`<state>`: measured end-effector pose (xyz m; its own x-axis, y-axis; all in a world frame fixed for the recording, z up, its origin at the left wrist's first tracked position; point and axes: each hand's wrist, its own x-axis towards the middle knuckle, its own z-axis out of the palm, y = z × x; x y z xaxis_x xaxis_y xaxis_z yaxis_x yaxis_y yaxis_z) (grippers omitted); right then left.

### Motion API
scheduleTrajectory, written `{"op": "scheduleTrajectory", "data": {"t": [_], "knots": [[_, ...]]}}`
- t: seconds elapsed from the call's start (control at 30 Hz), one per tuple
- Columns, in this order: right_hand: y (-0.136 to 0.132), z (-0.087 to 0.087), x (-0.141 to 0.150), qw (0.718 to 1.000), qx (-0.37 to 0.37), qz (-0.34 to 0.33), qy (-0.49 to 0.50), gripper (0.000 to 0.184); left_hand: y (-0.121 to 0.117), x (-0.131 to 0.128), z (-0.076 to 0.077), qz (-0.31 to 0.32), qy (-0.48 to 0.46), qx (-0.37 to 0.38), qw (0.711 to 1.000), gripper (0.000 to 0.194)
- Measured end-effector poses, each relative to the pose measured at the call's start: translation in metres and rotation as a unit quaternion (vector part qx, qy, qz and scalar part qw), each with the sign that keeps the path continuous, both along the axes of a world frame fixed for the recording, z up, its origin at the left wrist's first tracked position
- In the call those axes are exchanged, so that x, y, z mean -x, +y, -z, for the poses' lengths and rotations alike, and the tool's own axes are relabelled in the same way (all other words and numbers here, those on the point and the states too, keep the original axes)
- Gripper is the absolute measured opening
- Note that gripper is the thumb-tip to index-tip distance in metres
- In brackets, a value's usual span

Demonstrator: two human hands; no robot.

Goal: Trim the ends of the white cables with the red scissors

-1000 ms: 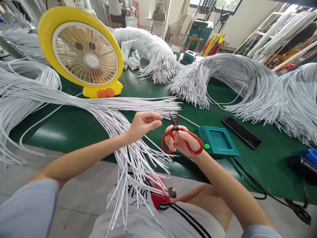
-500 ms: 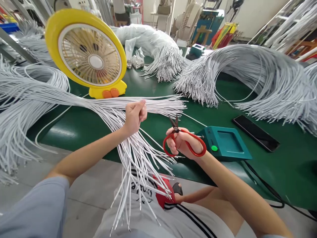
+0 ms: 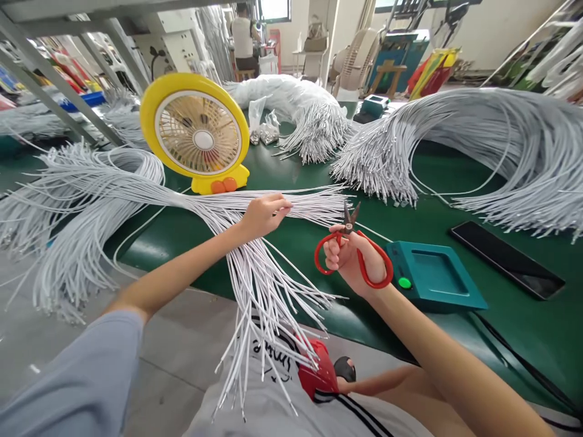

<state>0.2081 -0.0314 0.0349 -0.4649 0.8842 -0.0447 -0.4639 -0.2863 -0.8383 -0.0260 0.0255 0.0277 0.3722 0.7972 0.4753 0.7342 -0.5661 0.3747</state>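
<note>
While right grip (image 3: 356,266) clasps scissors (image 3: 348,227), left grip (image 3: 263,217) unclear among cables (image 3: 319,207), bags (image 3: 272,119) containing metallic bits (image 3: 268,138)

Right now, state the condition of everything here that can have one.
Scissors: blades apart, in the right hand.
Left hand: fingers curled; grip unclear.
Wires: fanned out, partly over the table edge.
Fan: standing; spinning unclear.
Phone: flat, screen dark.
Teal box: power unclear.
</note>
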Motion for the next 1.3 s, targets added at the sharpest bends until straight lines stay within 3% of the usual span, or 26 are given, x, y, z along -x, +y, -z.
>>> {"op": "scheduleTrajectory", "data": {"t": [0.1, 0.27, 0.4, 0.5, 0.57, 0.67, 0.77, 0.83, 0.9, 1.0, 1.07, 1.17, 1.3], "knots": [[-0.001, 0.001, 0.002, 1.000, 0.009, 0.012, 0.008, 0.026, 0.025, 0.012, 0.008, 0.001, 0.078, 0.034, 0.996, 0.016], [-0.003, 0.000, 0.003, 0.999, -0.018, 0.046, -0.004, 0.027, 0.031, 0.008, 0.014, -0.013, 0.053, 0.046, 0.997, 0.020], [-0.004, 0.000, 0.004, 0.983, -0.062, 0.173, -0.009, 0.028, 0.024, 0.003, -0.005, -0.012, -0.005, 0.069, 0.998, 0.018], [-0.005, 0.004, 0.005, 0.960, -0.120, 0.252, -0.025, 0.023, 0.015, 0.005, -0.029, 0.002, -0.040, 0.098, 0.994, 0.036], [-0.006, 0.007, 0.005, 0.943, -0.152, 0.295, -0.036, 0.021, 0.003, 0.006, -0.047, 0.046, -0.092, 0.146, 0.984, 0.041], [-0.005, 0.011, 0.005, 0.920, -0.175, 0.347, -0.039, 0.020, -0.027, -0.001, -0.066, 0.169, -0.141, 0.224, 0.950, 0.035], [-0.004, 0.014, 0.005, 0.912, -0.184, 0.365, -0.039, 0.021, -0.060, -0.019, -0.071, 0.300, -0.101, 0.339, 0.886, 0.028], [-0.004, 0.014, 0.006, 0.915, -0.186, 0.354, -0.058, 0.024, -0.073, -0.033, -0.065, 0.386, -0.109, 0.421, 0.814, 0.025], [-0.004, 0.014, 0.006, 0.917, -0.184, 0.340, -0.098, 0.028, -0.072, -0.045, -0.051, 0.422, -0.159, 0.461, 0.764, 0.021], [-0.004, 0.014, 0.007, 0.918, -0.176, 0.326, -0.141, 0.041, -0.051, -0.054, -0.022, 0.360, -0.340, 0.465, 0.733, 0.026], [-0.004, 0.015, 0.008, 0.925, -0.164, 0.314, -0.141, 0.038, -0.034, -0.053, -0.003, 0.289, -0.444, 0.430, 0.731, 0.025], [-0.002, 0.017, 0.008, 0.937, -0.141, 0.285, -0.142, 0.028, -0.019, -0.048, 0.015, 0.250, -0.479, 0.441, 0.716, 0.026], [-0.004, 0.017, 0.011, 0.930, -0.148, 0.276, -0.190, 0.026, -0.021, -0.049, 0.022, 0.268, -0.484, 0.482, 0.680, 0.031]]}}
